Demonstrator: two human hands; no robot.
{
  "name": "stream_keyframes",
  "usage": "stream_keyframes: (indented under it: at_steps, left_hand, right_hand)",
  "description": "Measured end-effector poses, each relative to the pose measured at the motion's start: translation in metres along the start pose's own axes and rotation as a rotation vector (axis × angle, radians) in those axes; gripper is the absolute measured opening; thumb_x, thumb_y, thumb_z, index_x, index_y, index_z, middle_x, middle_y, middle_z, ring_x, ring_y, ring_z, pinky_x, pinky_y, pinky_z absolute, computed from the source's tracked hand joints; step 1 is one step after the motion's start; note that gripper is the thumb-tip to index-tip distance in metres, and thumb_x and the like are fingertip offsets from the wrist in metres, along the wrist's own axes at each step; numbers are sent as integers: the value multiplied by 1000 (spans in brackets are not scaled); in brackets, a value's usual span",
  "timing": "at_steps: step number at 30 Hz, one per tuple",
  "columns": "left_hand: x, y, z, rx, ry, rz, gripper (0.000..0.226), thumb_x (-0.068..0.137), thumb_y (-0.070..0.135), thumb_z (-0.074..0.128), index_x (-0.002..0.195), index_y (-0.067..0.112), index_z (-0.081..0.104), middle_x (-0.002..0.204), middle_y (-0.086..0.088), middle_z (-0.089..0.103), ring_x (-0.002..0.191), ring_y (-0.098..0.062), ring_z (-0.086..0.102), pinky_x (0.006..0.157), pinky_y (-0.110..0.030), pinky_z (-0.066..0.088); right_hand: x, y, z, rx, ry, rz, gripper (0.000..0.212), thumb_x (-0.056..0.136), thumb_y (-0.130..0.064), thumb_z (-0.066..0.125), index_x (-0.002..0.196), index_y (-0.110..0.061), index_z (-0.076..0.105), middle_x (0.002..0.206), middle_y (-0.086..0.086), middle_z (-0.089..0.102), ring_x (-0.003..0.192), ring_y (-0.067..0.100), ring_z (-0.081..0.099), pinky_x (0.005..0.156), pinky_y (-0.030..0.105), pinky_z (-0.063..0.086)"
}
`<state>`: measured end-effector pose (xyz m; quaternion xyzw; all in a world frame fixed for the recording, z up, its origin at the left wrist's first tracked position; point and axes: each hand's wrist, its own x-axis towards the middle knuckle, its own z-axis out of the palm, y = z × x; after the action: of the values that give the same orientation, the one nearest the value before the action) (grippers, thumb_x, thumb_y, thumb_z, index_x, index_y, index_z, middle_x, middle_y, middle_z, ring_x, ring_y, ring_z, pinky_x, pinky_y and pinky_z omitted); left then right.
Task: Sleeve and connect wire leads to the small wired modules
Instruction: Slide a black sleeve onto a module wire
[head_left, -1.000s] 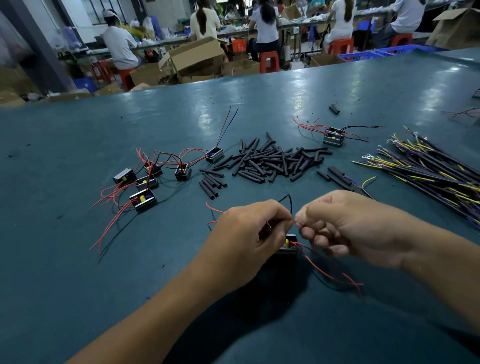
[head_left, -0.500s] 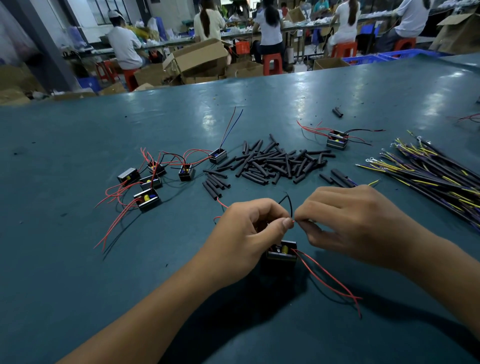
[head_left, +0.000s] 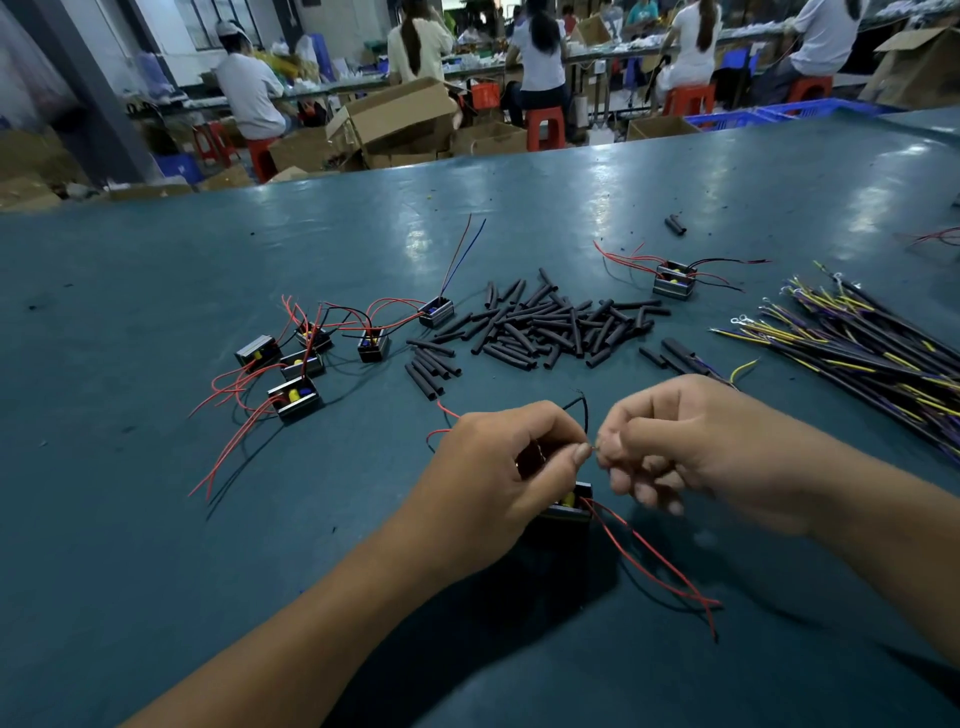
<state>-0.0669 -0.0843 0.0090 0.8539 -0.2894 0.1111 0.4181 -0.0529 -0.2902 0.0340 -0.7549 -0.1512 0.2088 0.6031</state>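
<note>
Here, teal worktable (head_left: 156, 519) in busy workshop; left hand (head_left: 498, 467) and right hand (head_left: 691, 447) both pinching thin wire lead (head_left: 594, 448)

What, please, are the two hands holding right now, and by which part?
Both pinch fine lead ends where their fingertips meet: the left hand and the right hand, above the small module. What exactly sits between the fingertips is too small to tell.

Dim overhead light glaring off the teal table (head_left: 779, 171) upper right, frame edges bending, right hand (head_left: 691, 447) fingertips blurring, forearm shadows pooling beneath.
</note>
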Motion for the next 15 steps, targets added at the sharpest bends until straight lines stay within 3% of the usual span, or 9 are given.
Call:
stream_keyframes:
  at_steps: [3,7,11,15]
  left_hand:
    - [1,-2,-2,-161,-31,-95,10,96,20,62,88,15,67,65,8,55,58,-4,46,55,-19,38]
    - [2,-3,-4,-265,-18,-134,11,96,19,61,93,17,71,67,-5,57,61,-7,47,56,-22,39]
    - [1,-4,-5,-314,-39,-117,7,97,17,66,95,13,72,70,-8,60,62,-8,50,56,-21,41]
    - [2,-4,-4,-347,-12,-118,7,96,15,67,91,13,72,70,-11,58,61,-14,47,56,-26,39]
  right_hand:
    - [-1,2,-5,-287,62,-232,17,92,-10,66,78,-19,69,73,3,72,60,14,67,49,23,49]
    - [-2,2,-8,-650,146,-497,3,87,-32,64,85,-30,65,75,-11,68,64,15,64,56,28,51]
    - [1,4,-5,-752,185,-613,9,86,-35,58,85,-27,63,74,-14,62,64,12,60,55,30,48]
    - [1,3,-2,-710,216,-602,4,84,-27,61,80,-26,62,71,-13,61,64,11,59,55,24,47]
